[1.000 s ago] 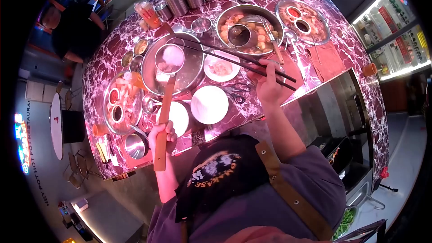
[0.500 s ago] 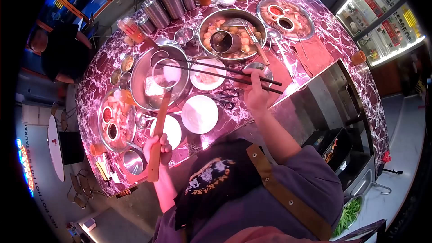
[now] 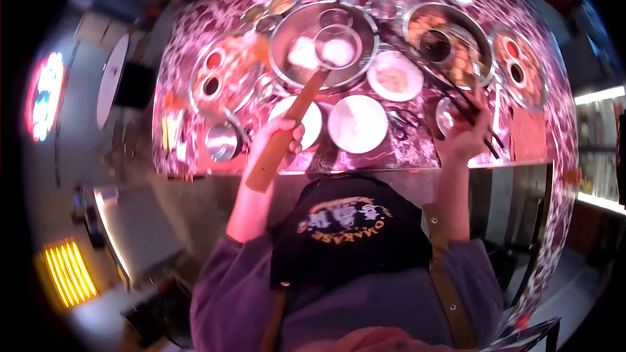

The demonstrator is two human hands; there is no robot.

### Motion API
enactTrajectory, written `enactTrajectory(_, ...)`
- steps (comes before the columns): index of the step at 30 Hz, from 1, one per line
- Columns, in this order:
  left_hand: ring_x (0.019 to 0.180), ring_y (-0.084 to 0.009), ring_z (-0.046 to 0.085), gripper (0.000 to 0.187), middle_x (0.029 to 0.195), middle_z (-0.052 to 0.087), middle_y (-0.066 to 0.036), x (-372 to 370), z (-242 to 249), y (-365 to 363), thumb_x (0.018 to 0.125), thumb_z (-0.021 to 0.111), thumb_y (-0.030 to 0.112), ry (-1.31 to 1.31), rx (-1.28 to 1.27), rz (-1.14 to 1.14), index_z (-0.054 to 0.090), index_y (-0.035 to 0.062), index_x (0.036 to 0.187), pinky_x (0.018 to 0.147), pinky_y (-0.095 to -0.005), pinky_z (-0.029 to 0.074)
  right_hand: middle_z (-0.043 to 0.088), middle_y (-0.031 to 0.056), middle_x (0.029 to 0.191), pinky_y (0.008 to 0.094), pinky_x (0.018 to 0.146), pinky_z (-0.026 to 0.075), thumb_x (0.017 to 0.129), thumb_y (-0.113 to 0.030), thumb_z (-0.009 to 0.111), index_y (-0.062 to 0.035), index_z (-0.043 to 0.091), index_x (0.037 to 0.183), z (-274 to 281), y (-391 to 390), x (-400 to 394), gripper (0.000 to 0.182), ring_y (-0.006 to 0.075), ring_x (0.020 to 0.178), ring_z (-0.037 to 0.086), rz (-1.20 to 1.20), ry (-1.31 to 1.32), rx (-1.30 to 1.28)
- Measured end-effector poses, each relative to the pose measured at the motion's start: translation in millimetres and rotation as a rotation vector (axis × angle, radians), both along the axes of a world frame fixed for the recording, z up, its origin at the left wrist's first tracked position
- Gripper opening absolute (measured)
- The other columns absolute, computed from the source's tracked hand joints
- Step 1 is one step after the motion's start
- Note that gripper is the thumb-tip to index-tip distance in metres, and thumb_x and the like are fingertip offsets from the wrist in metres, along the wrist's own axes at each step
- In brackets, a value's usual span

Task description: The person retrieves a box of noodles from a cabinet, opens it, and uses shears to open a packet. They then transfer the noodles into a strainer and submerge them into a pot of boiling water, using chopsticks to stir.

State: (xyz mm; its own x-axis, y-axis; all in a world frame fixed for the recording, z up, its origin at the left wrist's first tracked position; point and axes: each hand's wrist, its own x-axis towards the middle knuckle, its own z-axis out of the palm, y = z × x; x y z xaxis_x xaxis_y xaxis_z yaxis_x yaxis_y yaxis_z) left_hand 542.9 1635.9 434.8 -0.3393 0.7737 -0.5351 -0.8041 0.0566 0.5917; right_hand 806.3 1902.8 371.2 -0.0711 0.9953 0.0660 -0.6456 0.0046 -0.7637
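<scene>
My left hand (image 3: 283, 135) is closed round the wooden handle (image 3: 290, 127) of a strainer. The strainer's round head (image 3: 338, 47) is over a steel pot (image 3: 274, 65), with something pale inside it. A whitish lump (image 3: 303, 53) shows in the pot beside the head. My right hand (image 3: 471, 132), slightly blurred, holds long dark chopsticks (image 3: 464, 103), which slant up and left past the front of a second pot (image 3: 486, 23). That pot holds orange-brown pieces of food and a dark-mouthed cylinder (image 3: 435, 44). A small steel bowl (image 3: 446, 117) sits just left of my right hand.
A plate of pale pink food (image 3: 395, 75) and a white plate (image 3: 357, 124) stand between my hands. Platters with sauce cups lie at left (image 3: 225, 81) and right (image 3: 521, 68). Scissors (image 3: 405, 122) and a steel bowl (image 3: 223, 142) are near the front edge.
The view has swung round, shifting the table in frame. The chopsticks have left the strainer's side and moved right, now pointing past the second pot. My left hand still grips the strainer.
</scene>
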Motion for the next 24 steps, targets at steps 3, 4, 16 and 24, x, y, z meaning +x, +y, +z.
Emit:
enactTrajectory(3,0.039,-0.0102,0.043,0.046,0.062,0.052,-0.007,-10,52,-31,0.081,0.052,0.018,0.266,0.051,-0.114,0.047,-0.0046,0.122,0.040,-0.0234,0.043,0.066,0.0158,0.096,0.0354,0.074,0.051,0.101,-0.036,0.037,-0.0016,0.056,0.109,10,3,6,0.040,0.0234,0.074,0.061,0.003,-0.046,0.115)
enactTrajectory(4,0.037,-0.0101,0.042,0.054,0.060,0.051,-0.007,-8,69,-41,0.079,0.053,0.019,0.378,0.021,-0.138,0.044,-0.0060,0.127,0.037,-0.0230,0.042,0.067,0.0147,0.094,0.0348,0.073,0.050,0.101,-0.036,0.038,-0.0020,0.056,0.109,10,4,9,0.040,0.0228,0.075,0.061,-0.032,-0.014,0.087)
enactTrajectory(16,0.048,-0.0111,0.046,0.031,0.067,0.051,-0.004,-1,-16,-7,0.088,0.049,0.015,-0.100,0.216,0.049,0.047,-0.0019,0.114,0.052,-0.0255,0.044,0.066,0.0131,0.094,0.0338,0.074,0.049,0.101,-0.031,0.039,-0.0006,0.058,0.108,11,6,-14,0.037,0.0214,0.074,0.060,0.055,0.081,0.000)
enactTrajectory(24,0.039,-0.0136,0.046,0.048,0.063,0.050,-0.008,-14,-25,-61,0.083,0.050,0.014,0.137,0.261,-0.047,0.042,-0.0054,0.127,0.043,-0.0283,0.047,0.067,0.0166,0.091,0.0379,0.063,0.057,0.102,-0.027,0.038,-0.0016,0.054,0.107,-22,-25,-14,0.031,0.0258,0.078,0.067,0.220,0.072,-0.014)
